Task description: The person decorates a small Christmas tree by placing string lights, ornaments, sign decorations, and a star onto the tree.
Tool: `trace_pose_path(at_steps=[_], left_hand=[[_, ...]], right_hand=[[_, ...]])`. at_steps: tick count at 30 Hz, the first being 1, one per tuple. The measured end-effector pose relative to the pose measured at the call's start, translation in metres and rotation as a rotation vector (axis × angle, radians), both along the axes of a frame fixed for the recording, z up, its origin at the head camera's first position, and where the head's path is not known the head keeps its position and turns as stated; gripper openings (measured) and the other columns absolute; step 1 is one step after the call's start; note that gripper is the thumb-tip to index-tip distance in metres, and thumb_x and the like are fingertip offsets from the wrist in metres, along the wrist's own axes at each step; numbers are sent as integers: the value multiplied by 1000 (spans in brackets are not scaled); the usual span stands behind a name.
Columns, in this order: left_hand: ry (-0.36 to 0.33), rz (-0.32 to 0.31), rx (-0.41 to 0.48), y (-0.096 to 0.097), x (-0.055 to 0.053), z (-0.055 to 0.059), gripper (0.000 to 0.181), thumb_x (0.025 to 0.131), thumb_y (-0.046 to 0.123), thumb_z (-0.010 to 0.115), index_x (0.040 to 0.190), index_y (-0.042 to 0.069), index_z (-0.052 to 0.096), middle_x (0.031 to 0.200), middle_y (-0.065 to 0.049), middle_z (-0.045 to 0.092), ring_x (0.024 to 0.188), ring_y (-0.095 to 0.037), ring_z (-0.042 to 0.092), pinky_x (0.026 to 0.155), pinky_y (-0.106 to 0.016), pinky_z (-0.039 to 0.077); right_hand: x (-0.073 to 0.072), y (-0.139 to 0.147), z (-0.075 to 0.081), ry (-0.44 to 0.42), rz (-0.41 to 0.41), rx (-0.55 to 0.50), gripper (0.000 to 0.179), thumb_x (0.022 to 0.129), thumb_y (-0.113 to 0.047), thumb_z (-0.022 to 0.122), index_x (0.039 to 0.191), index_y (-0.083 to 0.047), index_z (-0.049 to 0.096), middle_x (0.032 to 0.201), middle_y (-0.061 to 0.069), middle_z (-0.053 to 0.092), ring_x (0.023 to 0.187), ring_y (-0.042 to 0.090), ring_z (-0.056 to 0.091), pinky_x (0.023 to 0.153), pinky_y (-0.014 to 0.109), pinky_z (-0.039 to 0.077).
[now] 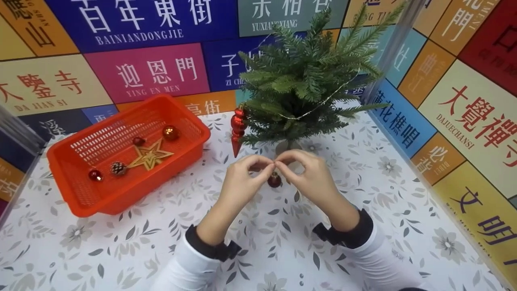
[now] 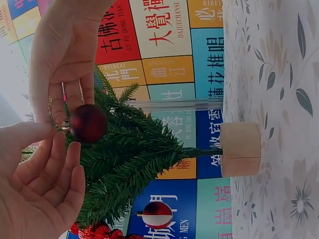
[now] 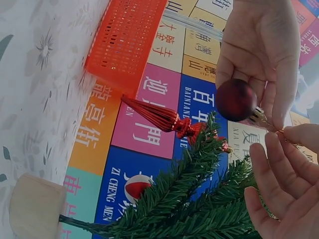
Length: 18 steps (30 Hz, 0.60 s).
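A dark red Christmas ball (image 1: 274,180) with a gold cap hangs from a thin gold string just in front of the tree. My left hand (image 1: 244,176) pinches that string between thumb and forefinger. Fingertip to fingertip with it, my right hand (image 1: 309,173) pinches the string too. The ball (image 2: 88,123) dangles below the fingers in the left wrist view, with the other fingers loosely bent around it. Behind the hands stands a small green Christmas tree (image 1: 307,76) on a round wooden base (image 2: 240,149).
A red spire ornament (image 1: 238,129) hangs at the tree's left, and a red-and-white ball (image 2: 157,215) hangs lower. Beaded string (image 1: 299,117) crosses the branches. An orange basket (image 1: 129,202) at left holds a gold star (image 1: 150,155), a pinecone (image 1: 118,168) and several balls. Printed panels enclose the table.
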<state>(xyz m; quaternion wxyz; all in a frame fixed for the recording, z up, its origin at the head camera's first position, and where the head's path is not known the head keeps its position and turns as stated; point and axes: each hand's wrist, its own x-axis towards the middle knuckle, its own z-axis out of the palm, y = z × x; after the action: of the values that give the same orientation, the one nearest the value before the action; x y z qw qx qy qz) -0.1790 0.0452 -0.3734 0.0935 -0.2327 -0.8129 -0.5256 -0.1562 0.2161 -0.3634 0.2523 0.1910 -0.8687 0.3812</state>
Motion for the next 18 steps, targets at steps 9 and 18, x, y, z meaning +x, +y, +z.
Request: trace_pose_path(at_steps=[9, 18], left_hand=[[-37, 51, 92, 0, -17, 11, 11, 88, 15, 70, 94, 6, 72, 95, -7, 69, 87, -17, 68, 79, -20, 56], [36, 140, 62, 4, -38, 19, 13, 90, 16, 68, 95, 4, 71, 95, -9, 70, 86, -17, 69, 76, -22, 57]], right_hand=[[-17, -10, -5, 19, -39, -87, 9, 84, -10, 73, 90, -2, 72, 87, 10, 74, 76, 21, 70, 73, 30, 58], [-36, -25, -1, 174, -246, -98, 8, 83, -12, 73, 86, -4, 72, 81, 8, 73, 67, 18, 67, 64, 26, 56]])
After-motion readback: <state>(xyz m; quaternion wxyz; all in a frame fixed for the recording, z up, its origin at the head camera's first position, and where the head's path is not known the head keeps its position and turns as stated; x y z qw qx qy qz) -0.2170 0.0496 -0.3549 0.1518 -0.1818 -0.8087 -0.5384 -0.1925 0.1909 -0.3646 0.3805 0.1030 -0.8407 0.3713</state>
